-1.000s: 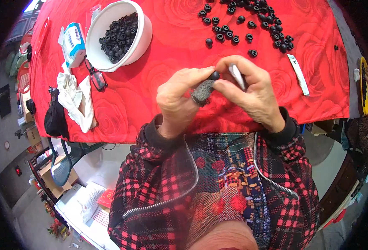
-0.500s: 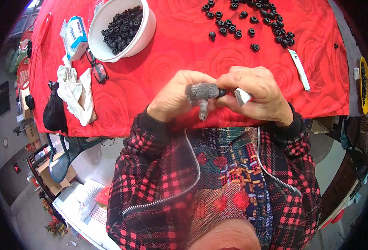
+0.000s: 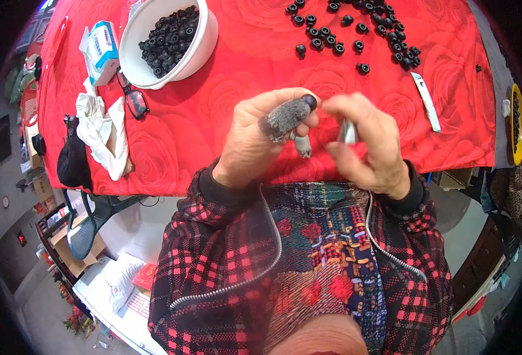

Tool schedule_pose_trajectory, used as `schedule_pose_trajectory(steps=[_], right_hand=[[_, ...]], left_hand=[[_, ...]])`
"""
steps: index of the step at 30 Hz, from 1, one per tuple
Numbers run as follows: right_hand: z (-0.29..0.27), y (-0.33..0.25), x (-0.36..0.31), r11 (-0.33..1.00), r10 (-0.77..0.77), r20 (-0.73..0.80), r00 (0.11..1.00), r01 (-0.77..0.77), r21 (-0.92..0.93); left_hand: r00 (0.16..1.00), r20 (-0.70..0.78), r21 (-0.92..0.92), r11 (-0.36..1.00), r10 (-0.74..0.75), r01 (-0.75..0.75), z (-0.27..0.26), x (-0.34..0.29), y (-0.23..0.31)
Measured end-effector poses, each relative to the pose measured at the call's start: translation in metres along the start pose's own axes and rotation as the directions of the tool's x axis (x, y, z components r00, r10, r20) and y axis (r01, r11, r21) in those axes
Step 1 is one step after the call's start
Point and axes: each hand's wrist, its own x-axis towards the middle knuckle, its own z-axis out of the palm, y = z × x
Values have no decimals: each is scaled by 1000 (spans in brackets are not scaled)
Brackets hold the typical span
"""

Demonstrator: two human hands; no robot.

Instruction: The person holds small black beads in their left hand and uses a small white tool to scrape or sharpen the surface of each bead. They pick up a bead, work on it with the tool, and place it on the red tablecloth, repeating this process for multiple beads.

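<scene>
Near the table's front edge, my left hand (image 3: 240, 139) pinches a small black round part (image 3: 310, 102). A frayed grey covering (image 3: 289, 116) wraps one digit of that hand, beside the part. Below it, a pale covering (image 3: 302, 145) with a dark tip shows on another finger. My right hand (image 3: 376, 145) is just to the right, apart from the black part and smeared by motion. A white or silvery narrow tool (image 3: 348, 131) lies between its fingers and thumb; its kind is not clear.
A white bowl (image 3: 209, 44) of black round parts stands at the back left, with a blue-white packet (image 3: 102, 50), glasses (image 3: 135, 100) and white gloves (image 3: 104, 130) nearby. Many loose black parts (image 3: 362, 68) and a white strip (image 3: 426, 102) lie to the right.
My right hand has drawn away to the right from the left hand and opened up somewhat. My left hand has turned, raising the black part into fuller view.
</scene>
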Motion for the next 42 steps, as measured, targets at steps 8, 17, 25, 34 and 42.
schedule_pose_trajectory(steps=[8,17,25,34,42], right_hand=[[-12,6,6,933,254,70,965,-264,244],[-10,14,14,981,151,60,987,-157,116],[-8,21,14,977,149,72,986,-158,140],[-11,23,15,963,197,146,969,-220,157],[-10,29,15,964,174,149,973,-200,178]], left_hand=[[997,38,127,989,74,-78,0,1,-2],[997,-40,172,984,61,-54,4,2,-1],[999,-28,164,986,41,-36,-1,5,-4],[999,-42,175,985,-1,8,-2,5,-2],[998,-22,165,984,-59,61,-4,6,2]])
